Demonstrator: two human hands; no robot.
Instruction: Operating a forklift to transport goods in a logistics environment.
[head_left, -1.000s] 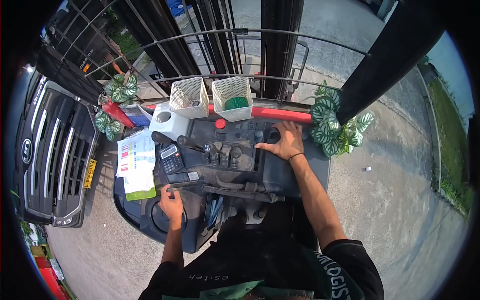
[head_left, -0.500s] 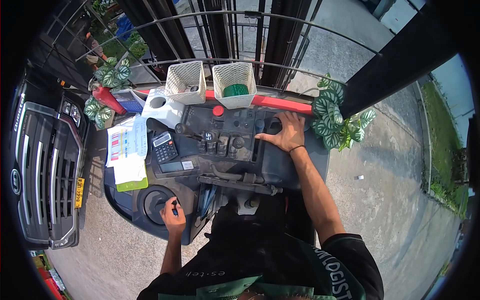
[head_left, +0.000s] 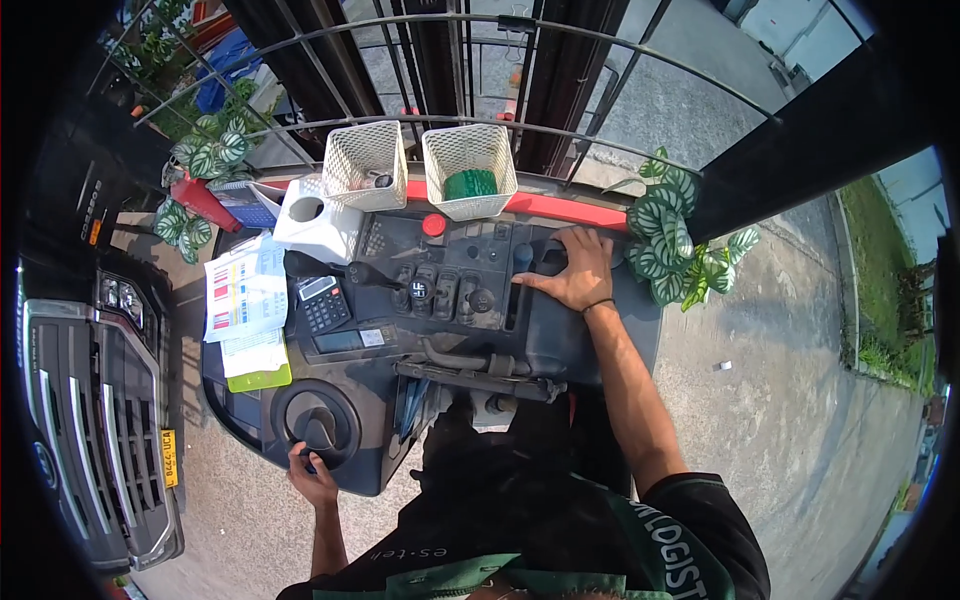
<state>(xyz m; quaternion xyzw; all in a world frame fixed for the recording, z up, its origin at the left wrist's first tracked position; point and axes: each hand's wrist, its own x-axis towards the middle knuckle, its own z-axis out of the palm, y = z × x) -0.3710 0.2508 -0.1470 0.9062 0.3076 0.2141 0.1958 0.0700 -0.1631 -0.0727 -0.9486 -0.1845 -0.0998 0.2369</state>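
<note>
My left hand [head_left: 314, 478] is closed round a small dark knob at the near rim of the round black steering wheel [head_left: 348, 440] on the left of the console. My right hand [head_left: 582, 272] lies over the dark armrest [head_left: 560, 325] on the right, fingers spread and thumb pointing left; its palm hides what lies under it. Left of that thumb stand several black levers [head_left: 480, 300], with a red button [head_left: 433, 225] beyond them.
Two white mesh baskets [head_left: 365, 165] stand at the console's far edge. Papers [head_left: 245, 290], a calculator [head_left: 322, 303] and a white tissue box [head_left: 318, 225] lie left. Leafy plants [head_left: 665, 235] flank the console. A dark truck [head_left: 95, 420] stands close on the left, beyond bars.
My left hand has carried the wheel's knob clockwise, from the right side to the near rim. The truck on the left has shifted nearer in view. My right hand stays on the armrest.
</note>
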